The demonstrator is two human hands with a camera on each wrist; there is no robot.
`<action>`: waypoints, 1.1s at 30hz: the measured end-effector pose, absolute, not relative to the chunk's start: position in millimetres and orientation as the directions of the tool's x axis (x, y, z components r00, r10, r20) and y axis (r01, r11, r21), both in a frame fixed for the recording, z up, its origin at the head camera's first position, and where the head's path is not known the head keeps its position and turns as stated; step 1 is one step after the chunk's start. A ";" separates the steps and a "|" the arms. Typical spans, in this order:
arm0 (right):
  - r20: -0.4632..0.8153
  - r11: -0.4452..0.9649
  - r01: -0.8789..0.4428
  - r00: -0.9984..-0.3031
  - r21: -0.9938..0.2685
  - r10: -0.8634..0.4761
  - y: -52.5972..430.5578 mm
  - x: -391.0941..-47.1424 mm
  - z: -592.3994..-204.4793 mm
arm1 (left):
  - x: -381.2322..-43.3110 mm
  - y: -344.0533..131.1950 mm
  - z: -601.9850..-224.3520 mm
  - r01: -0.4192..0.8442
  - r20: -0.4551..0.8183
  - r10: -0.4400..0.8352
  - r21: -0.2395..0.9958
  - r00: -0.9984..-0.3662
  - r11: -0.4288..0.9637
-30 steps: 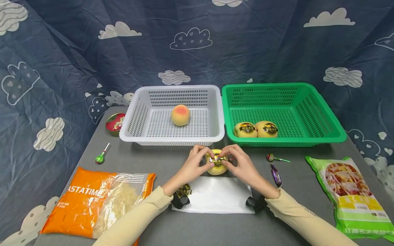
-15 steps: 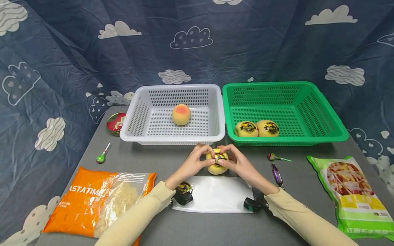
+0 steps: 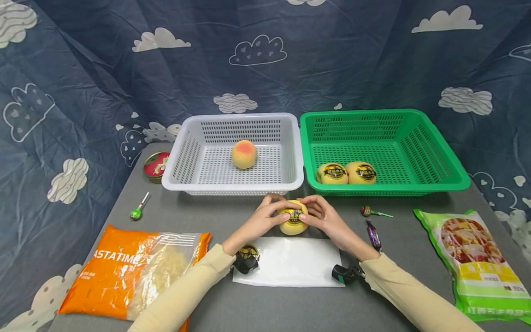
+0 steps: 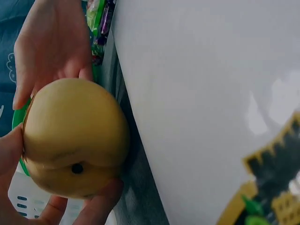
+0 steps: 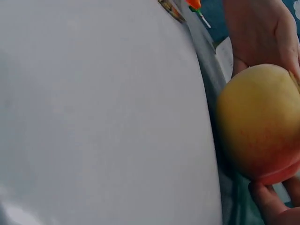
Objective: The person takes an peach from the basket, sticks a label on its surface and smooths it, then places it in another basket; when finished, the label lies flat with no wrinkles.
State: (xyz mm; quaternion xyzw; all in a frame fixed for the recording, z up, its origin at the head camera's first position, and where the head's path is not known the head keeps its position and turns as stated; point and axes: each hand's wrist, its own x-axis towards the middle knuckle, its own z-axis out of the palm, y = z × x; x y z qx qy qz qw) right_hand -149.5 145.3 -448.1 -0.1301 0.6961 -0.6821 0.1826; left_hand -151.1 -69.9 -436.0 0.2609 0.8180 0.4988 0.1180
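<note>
Just beyond the white sheet (image 3: 296, 267), a yellow peach (image 3: 292, 228) sits between both hands, a black-and-gold label (image 3: 294, 214) on its upper face. The left hand (image 3: 265, 217) holds it from the left, thumb at the label's side and forefinger stretched across the label's top. From the right, the right hand (image 3: 327, 220) grips it, thumb on the label's right edge. In the left wrist view the peach (image 4: 75, 131) shows a plain yellow side with a small dark spot; the right wrist view shows its reddish flank (image 5: 267, 145). Another round label (image 3: 248, 252) lies on the sheet's left end, partly hidden by the wrist camera.
Behind stand a white basket (image 3: 232, 187) with one peach (image 3: 244, 154) and a green basket (image 3: 394, 188) with two labelled peaches (image 3: 360, 173). A pasta bag (image 3: 112, 272), tin (image 3: 155, 165), lollipops (image 3: 136, 214), purple-wrapped candy (image 3: 373, 236) and green food bag (image 3: 477, 267) surround the hands.
The thumbs have parted from the label's middle toward its sides, and the left forefinger now lies across its top. The peach stays in about the same place.
</note>
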 end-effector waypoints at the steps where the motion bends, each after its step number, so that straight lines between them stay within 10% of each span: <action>1: -0.076 0.034 0.068 -0.900 -0.997 -0.429 145.9 -150.0 -448.8 | -151.9 -70.1 -436.1 0.311 0.067 0.551 0.879 -0.832 0.363; 16: 0.007 0.428 -0.161 -0.940 -0.889 -0.340 121.4 -138.2 -436.3 | -155.6 -69.2 -436.2 0.243 0.056 0.532 0.926 -0.845 0.288; 25: -0.111 0.088 0.079 -0.877 -0.993 -0.468 143.7 -150.9 -443.6 | -159.1 -74.9 -439.3 0.231 0.029 0.575 0.931 -0.818 0.282; 33: -0.144 0.063 0.130 -0.864 -0.990 -0.482 150.1 -158.4 -445.1 | -150.2 -74.0 -418.1 0.163 -0.003 0.556 0.955 -0.831 0.248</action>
